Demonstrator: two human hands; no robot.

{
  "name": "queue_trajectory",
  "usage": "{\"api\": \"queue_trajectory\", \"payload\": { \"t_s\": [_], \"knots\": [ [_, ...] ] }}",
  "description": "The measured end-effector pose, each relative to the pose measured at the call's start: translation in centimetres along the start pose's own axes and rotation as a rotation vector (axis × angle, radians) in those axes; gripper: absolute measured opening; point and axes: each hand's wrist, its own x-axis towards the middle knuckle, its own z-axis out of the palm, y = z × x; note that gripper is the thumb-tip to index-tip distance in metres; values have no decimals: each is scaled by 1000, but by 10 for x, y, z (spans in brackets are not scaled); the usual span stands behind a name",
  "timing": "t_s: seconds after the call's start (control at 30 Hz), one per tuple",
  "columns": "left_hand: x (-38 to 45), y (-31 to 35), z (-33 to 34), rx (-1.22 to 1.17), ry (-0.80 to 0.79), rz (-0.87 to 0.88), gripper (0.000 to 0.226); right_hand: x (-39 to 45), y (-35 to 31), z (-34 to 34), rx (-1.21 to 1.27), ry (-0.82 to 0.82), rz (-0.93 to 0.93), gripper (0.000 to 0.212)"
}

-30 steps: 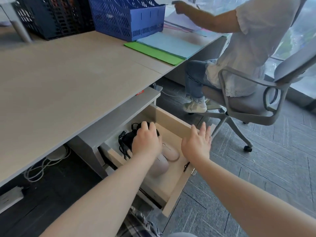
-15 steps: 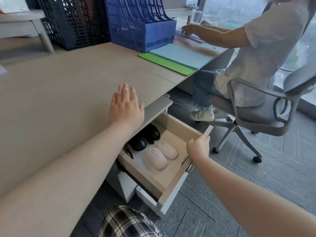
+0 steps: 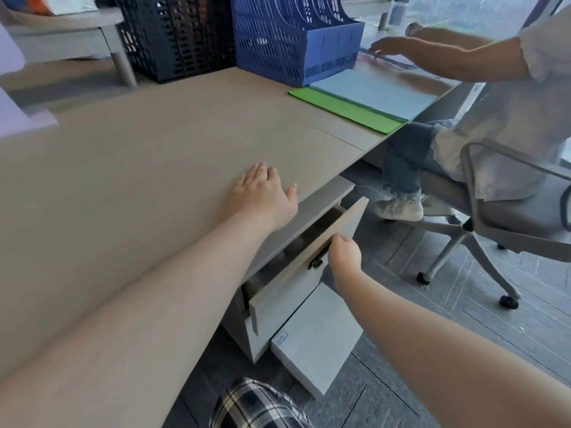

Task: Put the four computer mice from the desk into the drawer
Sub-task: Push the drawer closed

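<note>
The light wooden drawer under the desk stands only a narrow gap open, and the mice inside are hidden from me. My right hand presses against the drawer front beside its dark metal handle, fingers curled. My left hand lies flat and open on the beige desk near its front edge, just above the drawer. No mouse is visible on the desktop.
A blue file rack and a black crate stand at the back of the desk, with green and blue folders beside them. Another person sits on a grey swivel chair at the right. A white box sits below the drawer.
My left hand left the drawer and settled on the desktop. My right hand pushed the drawer from wide open to nearly shut, hiding the two black and two pink mice.
</note>
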Motion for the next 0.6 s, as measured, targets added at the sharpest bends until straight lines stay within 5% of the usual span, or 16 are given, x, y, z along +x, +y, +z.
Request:
{"api": "queue_trajectory", "payload": {
  "t_s": [0.27, 0.6],
  "knots": [
    [3, -1, 4, 3, -5, 15, 66, -3, -2, 27, -114, -169, -66, 47],
    [7, -1, 1, 14, -48, 58, 64, 4, 0, 34, -115, -112, -86, 47]
  ]
}}
